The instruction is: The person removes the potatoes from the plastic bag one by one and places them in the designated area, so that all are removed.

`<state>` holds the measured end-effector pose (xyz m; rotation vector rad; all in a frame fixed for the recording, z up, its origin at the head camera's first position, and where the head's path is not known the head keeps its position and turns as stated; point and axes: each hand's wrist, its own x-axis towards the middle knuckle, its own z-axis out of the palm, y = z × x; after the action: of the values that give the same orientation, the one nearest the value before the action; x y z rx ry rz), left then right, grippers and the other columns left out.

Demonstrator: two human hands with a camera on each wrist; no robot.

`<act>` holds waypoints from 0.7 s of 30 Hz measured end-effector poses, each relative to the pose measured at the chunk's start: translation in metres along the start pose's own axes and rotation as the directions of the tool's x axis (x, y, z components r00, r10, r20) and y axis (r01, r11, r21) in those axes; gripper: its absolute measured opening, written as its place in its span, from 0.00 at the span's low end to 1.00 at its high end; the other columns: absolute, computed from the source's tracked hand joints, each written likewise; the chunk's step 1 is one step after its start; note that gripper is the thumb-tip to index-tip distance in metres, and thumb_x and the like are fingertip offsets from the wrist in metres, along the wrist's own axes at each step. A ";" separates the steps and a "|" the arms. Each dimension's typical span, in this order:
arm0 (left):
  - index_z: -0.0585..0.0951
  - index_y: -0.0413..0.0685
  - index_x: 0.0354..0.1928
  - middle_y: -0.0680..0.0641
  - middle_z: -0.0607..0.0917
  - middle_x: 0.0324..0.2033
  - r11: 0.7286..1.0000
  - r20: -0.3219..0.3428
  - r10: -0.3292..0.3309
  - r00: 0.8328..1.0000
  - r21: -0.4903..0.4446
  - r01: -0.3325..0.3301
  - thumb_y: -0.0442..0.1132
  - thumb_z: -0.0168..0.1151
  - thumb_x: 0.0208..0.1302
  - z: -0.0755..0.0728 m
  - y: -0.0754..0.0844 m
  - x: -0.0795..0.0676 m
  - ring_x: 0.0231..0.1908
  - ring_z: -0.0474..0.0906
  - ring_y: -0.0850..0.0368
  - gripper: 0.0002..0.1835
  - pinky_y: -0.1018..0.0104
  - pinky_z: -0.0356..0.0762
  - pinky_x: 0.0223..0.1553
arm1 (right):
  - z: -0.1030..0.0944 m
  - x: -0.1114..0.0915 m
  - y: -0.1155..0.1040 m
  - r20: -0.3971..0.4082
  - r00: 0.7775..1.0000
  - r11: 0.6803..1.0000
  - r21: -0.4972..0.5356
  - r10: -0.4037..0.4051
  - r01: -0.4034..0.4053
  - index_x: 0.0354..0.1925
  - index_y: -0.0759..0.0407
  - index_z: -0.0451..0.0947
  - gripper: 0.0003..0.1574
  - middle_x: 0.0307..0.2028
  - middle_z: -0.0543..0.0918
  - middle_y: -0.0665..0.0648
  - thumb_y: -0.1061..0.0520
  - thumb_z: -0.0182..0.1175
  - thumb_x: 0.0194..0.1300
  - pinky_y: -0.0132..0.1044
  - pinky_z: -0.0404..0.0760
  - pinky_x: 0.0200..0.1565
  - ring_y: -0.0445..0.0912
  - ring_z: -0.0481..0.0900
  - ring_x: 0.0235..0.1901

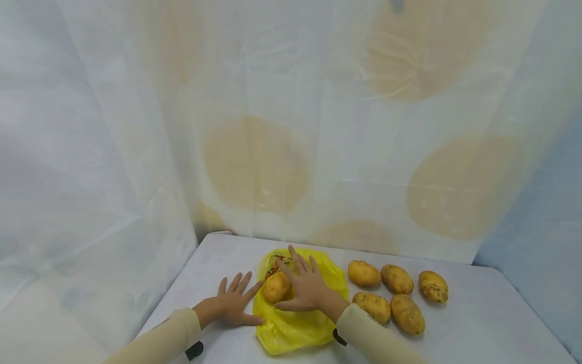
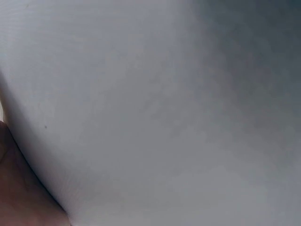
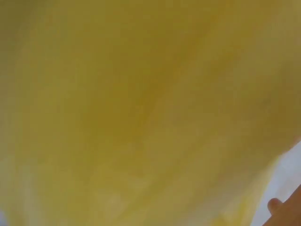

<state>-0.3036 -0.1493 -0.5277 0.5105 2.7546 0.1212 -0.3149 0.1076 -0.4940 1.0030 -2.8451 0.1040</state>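
A yellow plastic bag (image 1: 295,331) lies spread on the white table, with a dark and orange print near its far end. One potato (image 1: 276,287) sits on the bag's left half. My right hand (image 1: 309,290) rests over the bag with its fingers spread, just right of that potato. Flat on the tabletop to the left is my left hand (image 1: 233,304), fingers fanned out and thumb tip at the bag's edge. Blurred yellow plastic (image 3: 117,113) fills most of the right wrist view. The left wrist view shows mostly tabletop (image 2: 141,117).
To the right of the bag lie several more potatoes (image 1: 397,279), the farthest right one (image 1: 433,286) a little apart. The white table (image 1: 482,323) meets a hanging sheet with tan circles (image 1: 256,164) at the back. More pale sheeting (image 1: 91,177) hangs on the left.
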 end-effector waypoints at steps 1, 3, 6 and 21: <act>0.50 0.68 0.78 0.41 0.43 0.79 1.000 -0.001 -0.002 1.000 0.000 0.002 0.86 0.47 0.48 0.000 -0.001 0.001 0.77 0.39 0.34 0.58 0.25 0.33 0.68 | 0.000 0.001 -0.002 0.003 1.000 1.000 0.018 -0.004 0.004 0.79 0.39 0.35 0.67 0.78 0.26 0.60 0.16 0.51 0.55 0.67 0.48 0.71 0.59 0.50 0.76; 0.50 0.68 0.78 0.41 0.43 0.79 1.000 -0.002 -0.002 1.000 -0.001 0.002 0.86 0.47 0.47 0.000 -0.001 0.002 0.77 0.38 0.34 0.58 0.24 0.33 0.68 | -0.002 0.003 -0.007 0.006 1.000 0.998 0.066 -0.017 0.017 0.79 0.39 0.37 0.66 0.79 0.27 0.60 0.17 0.53 0.56 0.67 0.49 0.71 0.60 0.49 0.76; 0.51 0.68 0.78 0.42 0.43 0.79 1.000 -0.008 -0.005 1.000 0.003 0.005 0.86 0.47 0.47 0.000 -0.003 0.005 0.77 0.39 0.34 0.58 0.24 0.32 0.68 | -0.004 0.007 -0.011 0.022 0.999 0.987 0.158 -0.024 0.020 0.79 0.36 0.38 0.65 0.79 0.30 0.59 0.19 0.55 0.56 0.66 0.50 0.71 0.61 0.49 0.76; 0.51 0.67 0.78 0.42 0.43 0.79 1.000 -0.008 -0.004 1.000 0.005 0.004 0.85 0.49 0.48 0.003 -0.001 0.002 0.77 0.39 0.34 0.58 0.24 0.34 0.68 | 0.020 0.019 -0.015 0.131 0.991 0.882 0.471 -0.037 -0.030 0.78 0.32 0.40 0.71 0.80 0.32 0.57 0.26 0.70 0.48 0.72 0.61 0.64 0.68 0.45 0.76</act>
<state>-0.3049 -0.1494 -0.5309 0.5070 2.7643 0.1158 -0.3218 0.0822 -0.5104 1.1299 -3.0106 0.7951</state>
